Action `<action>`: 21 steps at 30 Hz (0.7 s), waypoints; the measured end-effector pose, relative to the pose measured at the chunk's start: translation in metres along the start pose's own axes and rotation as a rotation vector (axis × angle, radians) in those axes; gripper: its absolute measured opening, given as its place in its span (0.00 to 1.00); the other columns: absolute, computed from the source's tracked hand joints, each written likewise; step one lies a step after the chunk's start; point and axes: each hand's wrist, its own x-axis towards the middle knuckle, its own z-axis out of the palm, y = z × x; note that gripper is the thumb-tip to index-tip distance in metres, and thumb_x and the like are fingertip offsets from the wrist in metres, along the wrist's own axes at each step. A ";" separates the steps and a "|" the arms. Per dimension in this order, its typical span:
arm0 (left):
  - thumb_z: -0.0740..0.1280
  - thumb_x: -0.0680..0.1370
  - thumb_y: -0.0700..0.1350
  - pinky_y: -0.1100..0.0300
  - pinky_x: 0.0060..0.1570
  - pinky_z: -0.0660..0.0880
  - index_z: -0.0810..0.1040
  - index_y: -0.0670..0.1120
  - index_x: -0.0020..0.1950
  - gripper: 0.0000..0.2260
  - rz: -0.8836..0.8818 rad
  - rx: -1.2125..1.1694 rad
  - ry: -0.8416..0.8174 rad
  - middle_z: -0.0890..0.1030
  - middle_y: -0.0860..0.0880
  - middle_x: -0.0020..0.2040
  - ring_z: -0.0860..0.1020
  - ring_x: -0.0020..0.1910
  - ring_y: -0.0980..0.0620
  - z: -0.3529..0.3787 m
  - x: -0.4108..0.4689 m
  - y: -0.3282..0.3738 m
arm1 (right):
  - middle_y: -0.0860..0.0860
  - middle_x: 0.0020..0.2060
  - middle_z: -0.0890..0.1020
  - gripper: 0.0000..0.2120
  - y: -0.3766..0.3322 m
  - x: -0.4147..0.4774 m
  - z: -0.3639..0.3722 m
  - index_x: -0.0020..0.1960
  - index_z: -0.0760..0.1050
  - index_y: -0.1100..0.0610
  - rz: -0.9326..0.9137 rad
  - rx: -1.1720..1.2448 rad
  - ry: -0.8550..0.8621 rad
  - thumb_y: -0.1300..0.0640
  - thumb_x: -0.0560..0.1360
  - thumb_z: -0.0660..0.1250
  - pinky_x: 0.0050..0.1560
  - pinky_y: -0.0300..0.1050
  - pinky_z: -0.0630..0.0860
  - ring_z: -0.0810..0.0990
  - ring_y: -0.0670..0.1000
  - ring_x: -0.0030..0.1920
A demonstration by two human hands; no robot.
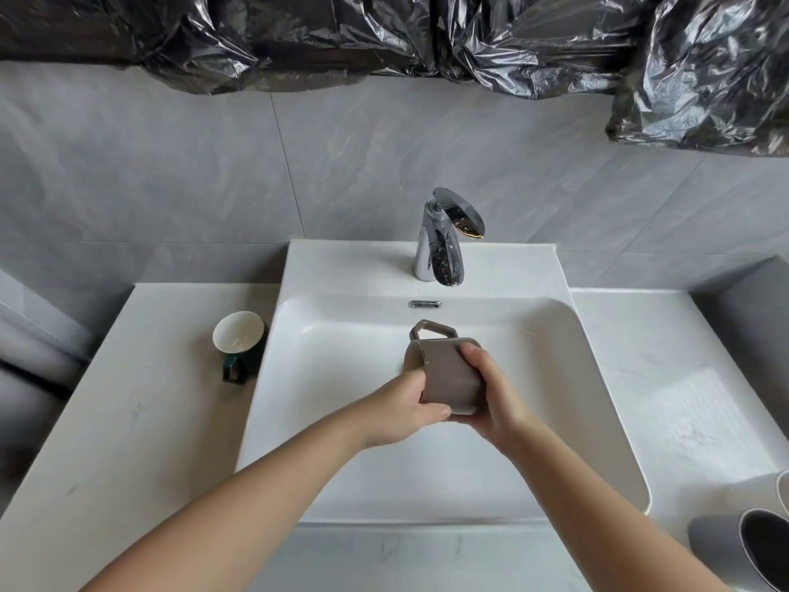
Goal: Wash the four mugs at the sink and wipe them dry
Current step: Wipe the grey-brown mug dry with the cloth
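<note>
A taupe mug point(448, 373) with an angular handle is held tilted over the white sink basin point(341, 378), its mouth turned to the left. My left hand point(405, 410) grips it near the base from the left. My right hand point(491, 395) wraps its right side. A dark green mug point(238, 337) with a cream inside stands on the left counter. Two more mugs, a grey one point(743, 544) and a pale one point(783, 493), lie at the bottom right edge, partly cut off.
A chrome tap point(444, 241) stands behind the basin with no water visibly running. A white cloth point(700, 416) lies on the right counter. Grey tiled wall rises behind, with black plastic sheeting point(384, 36) hanging across the top.
</note>
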 end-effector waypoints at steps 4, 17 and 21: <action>0.65 0.74 0.45 0.55 0.65 0.69 0.71 0.46 0.69 0.22 -0.048 -0.470 -0.073 0.79 0.50 0.62 0.76 0.63 0.52 0.002 -0.005 -0.004 | 0.53 0.56 0.82 0.26 0.006 -0.001 -0.002 0.65 0.74 0.49 -0.234 -0.203 0.048 0.42 0.69 0.67 0.47 0.45 0.79 0.82 0.52 0.55; 0.63 0.80 0.50 0.54 0.68 0.63 0.68 0.55 0.69 0.17 0.364 0.567 0.061 0.63 0.61 0.61 0.66 0.65 0.56 -0.007 -0.001 -0.002 | 0.56 0.48 0.85 0.21 -0.006 -0.008 -0.008 0.51 0.85 0.49 0.072 0.165 -0.104 0.39 0.75 0.59 0.36 0.47 0.81 0.85 0.56 0.45; 0.64 0.80 0.44 0.70 0.60 0.68 0.70 0.52 0.66 0.15 0.243 0.333 0.041 0.68 0.50 0.66 0.72 0.62 0.56 -0.003 0.000 0.002 | 0.59 0.52 0.82 0.26 0.001 -0.002 -0.008 0.64 0.76 0.55 -0.044 0.065 -0.058 0.40 0.74 0.61 0.36 0.47 0.77 0.83 0.58 0.46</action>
